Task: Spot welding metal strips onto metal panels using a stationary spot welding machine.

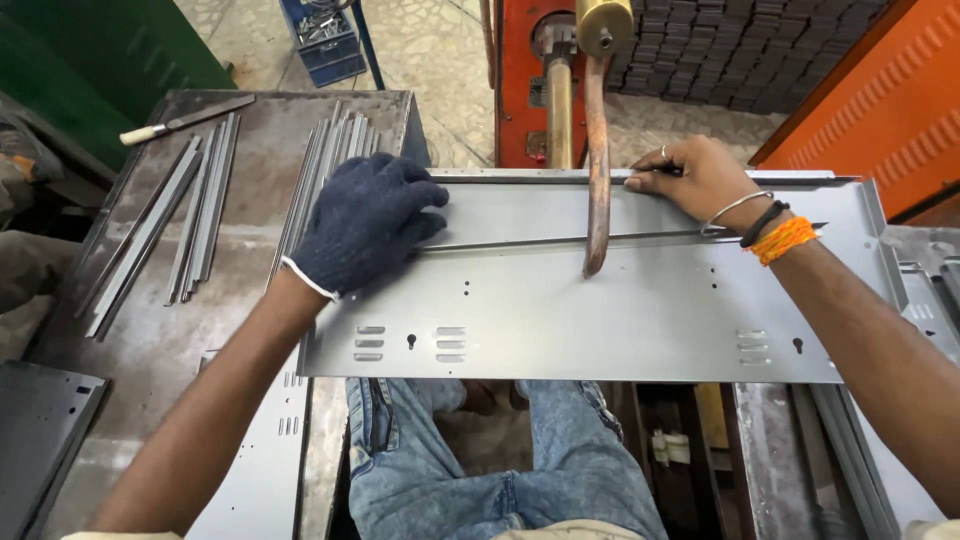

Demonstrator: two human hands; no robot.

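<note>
A long grey sheet-metal panel [620, 310] with louvre slots and keyhole cutouts lies across in front of me. A thin metal strip [520, 243] runs lengthwise along it. My left hand [365, 220], in a dark blue knitted glove, presses flat on the panel's left end and the strip. My bare right hand [695, 175], with bangles and an orange thread at the wrist, pinches the panel's far edge. A curved copper electrode arm [597, 170] of a spot-welding machine comes down with its tip on the strip, between my hands.
Left of me, a steel table [150, 330] carries bundles of thin metal strips [205, 205] and a file with a pale handle [185, 120]. More punched panels [260, 470] lie at the lower left. Orange machine body [520, 80] stands behind; a blue crate [325, 40] is on the floor.
</note>
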